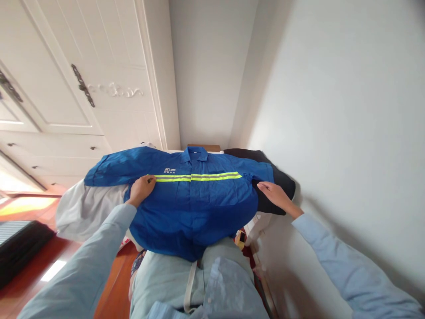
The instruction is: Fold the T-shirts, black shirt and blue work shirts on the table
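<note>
Left hand [142, 189], fingers curled closed, pinches the blue collared work shirt [195, 208] at the shirt's nine o'clock; right hand [274, 195], loosely curled, is beside its three-o'clock edge, grip unclear.

The blue shirt [195, 212] bears a white logo [169, 169] with illegible small characters [169, 172].

Lettering [169, 171] on the blue jacket [192, 221] is too small to read; the wardrobe [122, 117] is cut off.
</note>
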Demonstrator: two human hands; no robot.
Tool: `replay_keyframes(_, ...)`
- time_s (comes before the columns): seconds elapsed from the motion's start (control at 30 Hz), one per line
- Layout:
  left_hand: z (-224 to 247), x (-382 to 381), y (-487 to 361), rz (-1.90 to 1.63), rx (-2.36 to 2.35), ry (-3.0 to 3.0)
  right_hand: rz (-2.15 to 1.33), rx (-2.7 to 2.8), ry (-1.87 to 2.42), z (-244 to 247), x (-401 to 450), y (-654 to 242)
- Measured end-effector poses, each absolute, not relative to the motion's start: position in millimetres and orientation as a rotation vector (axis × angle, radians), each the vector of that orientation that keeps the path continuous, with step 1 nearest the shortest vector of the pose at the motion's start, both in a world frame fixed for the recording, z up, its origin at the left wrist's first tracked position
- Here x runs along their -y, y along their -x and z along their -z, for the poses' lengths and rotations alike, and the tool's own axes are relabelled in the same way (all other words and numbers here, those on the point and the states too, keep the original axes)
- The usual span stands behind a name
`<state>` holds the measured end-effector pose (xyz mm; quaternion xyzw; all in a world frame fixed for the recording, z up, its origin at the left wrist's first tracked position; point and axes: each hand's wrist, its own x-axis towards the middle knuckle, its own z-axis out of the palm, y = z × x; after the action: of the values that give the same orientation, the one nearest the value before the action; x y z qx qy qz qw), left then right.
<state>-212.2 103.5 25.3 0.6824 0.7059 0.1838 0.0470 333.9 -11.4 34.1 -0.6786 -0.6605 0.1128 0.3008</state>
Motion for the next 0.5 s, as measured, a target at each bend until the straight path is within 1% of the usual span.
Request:
replay_keyframes(0.1, -30, -104, 196, -0.550, -2.130, -2.164, -0.360, 1.515, 1.707, -11, 37, -321)
replay_keyframes(0.17, -31, -105, 179, -0.628, -2.109, -2.229, -0.412, 1.374, 1.681, 14, 54, -311)
replay_keyframes(0.23, -29, -106, 161, -0.665, -1.987, -2.352, -0.449, 1.235, 1.723, 43, 66, -302)
replay_keyframes(0.3, -25, -108, 145, -0.597, -1.791, -2.488, -0.520, 1.136, 1.785, 71, 73, -295)
replay_keyframes(0.37, -19, -111, 134, -0.482, -1.665, -2.559, -0.661, 1.113, 1.764, 95, 75, -287)
replay_keyframes(0.43, -12, -114, 129, -0.392, -1.654, -2.559, -0.797, 1.154, 1.673, 112, 74, -279)
replay_keyframes(0.5, -7, -117, 129, -0.346, -1.664, -2.551, -0.832, 1.185, 1.612, 120, 74, -274)
